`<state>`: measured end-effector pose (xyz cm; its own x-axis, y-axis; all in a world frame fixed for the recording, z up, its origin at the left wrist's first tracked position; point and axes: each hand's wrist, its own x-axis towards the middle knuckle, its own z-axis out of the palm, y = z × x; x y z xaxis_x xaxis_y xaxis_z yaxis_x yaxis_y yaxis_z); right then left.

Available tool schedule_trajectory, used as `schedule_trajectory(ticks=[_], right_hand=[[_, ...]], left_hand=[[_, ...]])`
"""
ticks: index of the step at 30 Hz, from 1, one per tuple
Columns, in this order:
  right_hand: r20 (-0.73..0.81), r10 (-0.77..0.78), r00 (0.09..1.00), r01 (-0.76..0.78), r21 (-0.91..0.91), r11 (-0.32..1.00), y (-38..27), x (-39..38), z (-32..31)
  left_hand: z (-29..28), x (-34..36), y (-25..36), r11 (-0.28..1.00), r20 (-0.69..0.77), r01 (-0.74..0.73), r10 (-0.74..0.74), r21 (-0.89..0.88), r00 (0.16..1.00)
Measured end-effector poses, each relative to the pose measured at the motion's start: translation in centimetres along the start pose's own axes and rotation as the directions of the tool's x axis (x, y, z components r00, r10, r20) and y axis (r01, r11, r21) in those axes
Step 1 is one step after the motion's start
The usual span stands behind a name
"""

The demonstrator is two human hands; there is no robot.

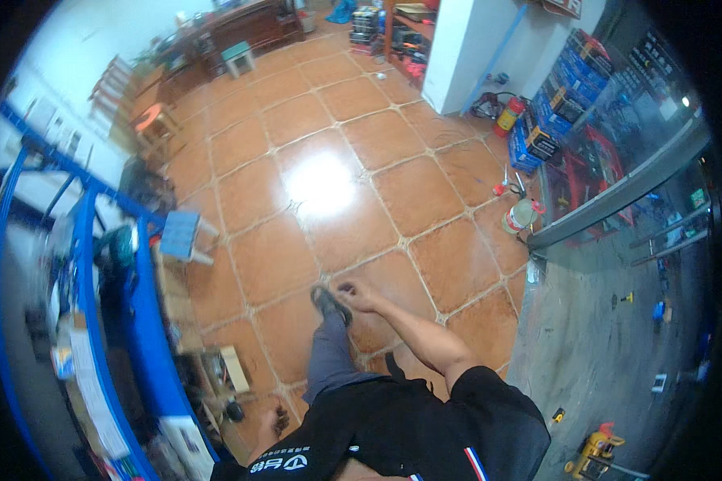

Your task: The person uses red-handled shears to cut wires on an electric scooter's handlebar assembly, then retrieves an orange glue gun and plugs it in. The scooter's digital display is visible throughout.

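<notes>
My right hand (356, 295) hangs out ahead of my body over the tiled floor, near the shoe (330, 305) on my forward foot. Its fingers are loosely bent and apart, and I see nothing held in them. Low at the left, beside my black shirt (409, 429), my left hand (277, 420) is partly in view. Dark patches and blur cover its fingers, so their pose and anything in them cannot be made out. Neither hand touches any object that I can see.
Blue shelving (84, 264) lines the left, with a blue-topped stool (181, 236) past it. At right stand a fire extinguisher (509, 116), stacked blue boxes (565, 88), a clear jug (520, 216) and a glass door frame (618, 192). A wooden desk (237, 36) is far back.
</notes>
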<state>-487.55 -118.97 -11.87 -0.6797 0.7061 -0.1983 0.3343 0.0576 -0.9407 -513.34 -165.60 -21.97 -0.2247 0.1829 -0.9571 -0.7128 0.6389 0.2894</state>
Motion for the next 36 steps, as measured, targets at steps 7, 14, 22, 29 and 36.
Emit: schedule_trajectory(ticks=[7, 14, 22, 29, 36], right_hand=[[-0.531, 0.742, 0.409, -0.909, -0.167, 0.382, 23.8, 2.7, -23.6], [-0.468, 0.794, 0.388, -0.846, 0.160, 0.508, 17.3, 14.8, -34.9], [-0.435, 0.757, 0.488, -0.826, 0.050, 0.561, 21.6, 49.9, -55.2], [-0.505, 0.369, 0.780, -0.425, 0.003, 0.905, 12.0, 87.8, -80.5], [-0.557, 0.538, 0.632, -0.716, -0.154, 0.681, 23.8, 111.2, -94.4]], left_hand=[[28.7, 11.8, 32.6, 0.956, 0.103, -0.244, 0.230, 0.160, 0.968], [65.7, 13.2, 72.4, 0.635, 0.439, -0.644, 0.477, 0.427, 0.761], [86.1, 17.3, 93.2, 0.755, 0.312, -0.512, 0.412, 0.410, 0.856], [82.2, 30.4, 99.6, 0.865, -0.035, 0.018, 0.000, 0.501, 0.999], [101.1, 44.8, 124.8, 0.860, 0.121, -0.069, 0.009, 0.506, 0.993]])
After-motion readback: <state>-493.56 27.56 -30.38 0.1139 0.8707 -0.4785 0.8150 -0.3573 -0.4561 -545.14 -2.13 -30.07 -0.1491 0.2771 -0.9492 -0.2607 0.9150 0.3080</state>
